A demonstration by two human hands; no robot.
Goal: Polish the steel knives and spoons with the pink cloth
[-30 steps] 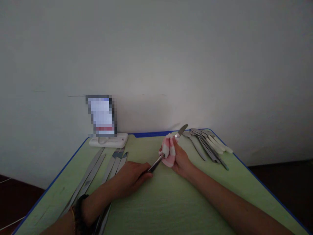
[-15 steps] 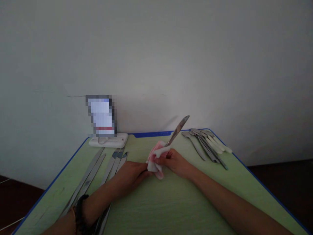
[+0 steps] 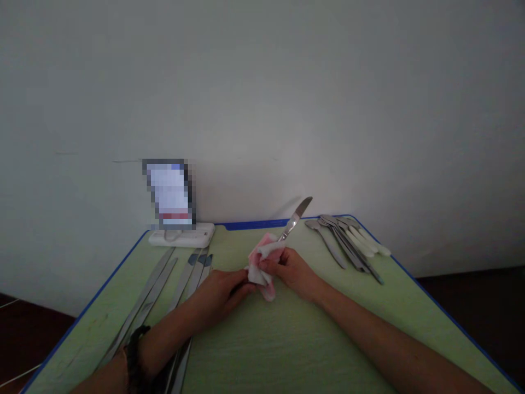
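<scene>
A table knife (image 3: 296, 218) points up and away over the middle of the green table (image 3: 287, 339). My left hand (image 3: 223, 290) is closed on its handle end, which is hidden. My right hand (image 3: 291, 268) is closed round a pink and white cloth (image 3: 262, 262) that wraps the lower part of the knife. Only the blade sticks out above the cloth.
Several long steel knives (image 3: 172, 284) lie in a row at the left. Spoons and white-handled cutlery (image 3: 348, 241) lie at the back right. A white base (image 3: 182, 236) with a blurred upright item stands against the wall. Blue edging (image 3: 254, 224) rims the table.
My right hand slid the cloth down the knife toward my left hand. The blade tilted up higher off the table.
</scene>
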